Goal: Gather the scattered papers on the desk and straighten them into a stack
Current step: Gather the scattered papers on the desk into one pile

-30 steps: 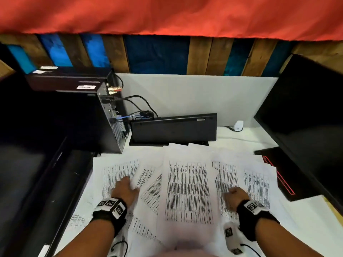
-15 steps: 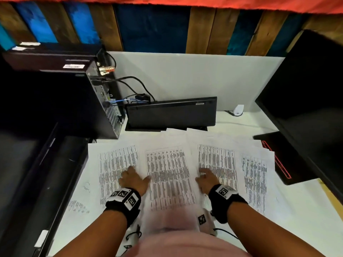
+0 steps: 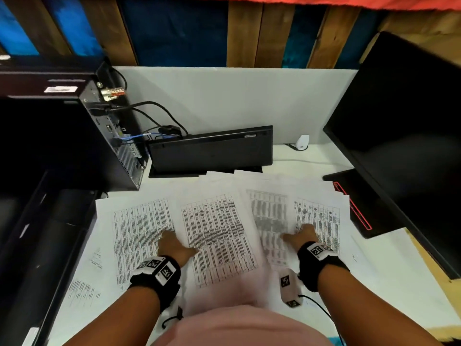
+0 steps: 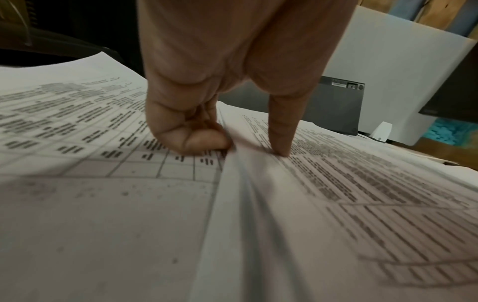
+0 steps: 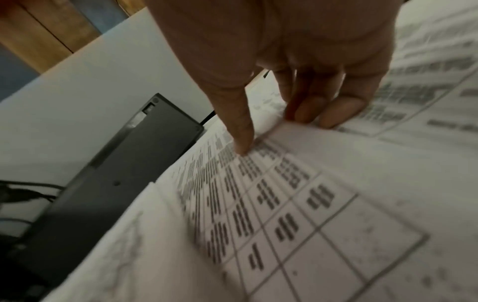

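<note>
Several white printed sheets point(image 3: 217, 233) lie fanned and overlapping across the white desk point(image 3: 389, 283). My left hand point(image 3: 174, 245) sits at the left edge of the middle sheet point(image 4: 336, 194). Its thumb point(image 4: 280, 130) presses on top and its curled fingers point(image 4: 191, 139) tuck in at the edge. My right hand point(image 3: 299, 237) is on the right-hand sheets. In the right wrist view the thumb point(image 5: 241, 141) presses down on a raised, blurred sheet point(image 5: 297, 204). The right fingers point(image 5: 325, 114) curl behind that sheet's edge.
A black keyboard point(image 3: 209, 148) leans upright behind the papers. A black computer tower point(image 3: 107, 136) with cables stands at the left, and a dark monitor point(image 3: 404, 136) with its base point(image 3: 349, 196) at the right. A small white device point(image 3: 302, 142) sits by the back panel.
The middle sheet, held up near the camera a second ago, now lies lower among the others. Both hands came inward, then the right hand shifted slightly right onto a sheet that blurs with motion.
</note>
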`<state>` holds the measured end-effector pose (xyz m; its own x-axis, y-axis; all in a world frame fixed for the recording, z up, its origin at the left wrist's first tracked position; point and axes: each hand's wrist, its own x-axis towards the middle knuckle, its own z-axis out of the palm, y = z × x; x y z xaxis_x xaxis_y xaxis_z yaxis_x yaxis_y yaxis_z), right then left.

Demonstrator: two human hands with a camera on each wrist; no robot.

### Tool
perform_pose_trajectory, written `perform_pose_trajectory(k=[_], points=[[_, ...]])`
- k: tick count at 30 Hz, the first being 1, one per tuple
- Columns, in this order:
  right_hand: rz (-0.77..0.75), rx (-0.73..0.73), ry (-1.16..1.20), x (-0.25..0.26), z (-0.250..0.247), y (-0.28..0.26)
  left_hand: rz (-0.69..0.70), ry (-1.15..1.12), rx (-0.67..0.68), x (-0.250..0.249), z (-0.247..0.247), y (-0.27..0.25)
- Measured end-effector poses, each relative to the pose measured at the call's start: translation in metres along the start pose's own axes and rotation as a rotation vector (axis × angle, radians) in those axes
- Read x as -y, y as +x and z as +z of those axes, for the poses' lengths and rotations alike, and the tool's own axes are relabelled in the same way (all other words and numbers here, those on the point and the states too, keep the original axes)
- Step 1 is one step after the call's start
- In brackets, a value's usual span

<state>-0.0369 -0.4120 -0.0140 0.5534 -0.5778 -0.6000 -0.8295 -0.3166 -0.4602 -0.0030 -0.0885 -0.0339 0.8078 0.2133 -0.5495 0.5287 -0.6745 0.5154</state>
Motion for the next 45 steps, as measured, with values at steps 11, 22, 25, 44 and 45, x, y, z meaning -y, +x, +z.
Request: perform_pose_trajectory(k=[11,22,25,44,45], points=[[-0.400,0.271,-0.070,0.009,0.041,-0.008,0.080,-0.227,0.155,-0.034,0.018,-0.030],[0.055,-0.344,-0.048,-0.023,-0.042,0.004,0.026,-0.155,0.102,-0.027,0.014,-0.026],[0.192,-0.355,-0.087,-0.047,-0.071,0.019,-0.008,-0.101,0.076,-0.015,0.006,-0.021],[-0.902,-0.511,0.493,0.074,-0.176,-0.086,-0.031,-0.140,0.178,0.000,0.001,-0.018],[-0.971,-0.487,0.570,0.083,-0.181,-0.102,-0.038,-0.136,0.185,-0.001,0.000,-0.019]])
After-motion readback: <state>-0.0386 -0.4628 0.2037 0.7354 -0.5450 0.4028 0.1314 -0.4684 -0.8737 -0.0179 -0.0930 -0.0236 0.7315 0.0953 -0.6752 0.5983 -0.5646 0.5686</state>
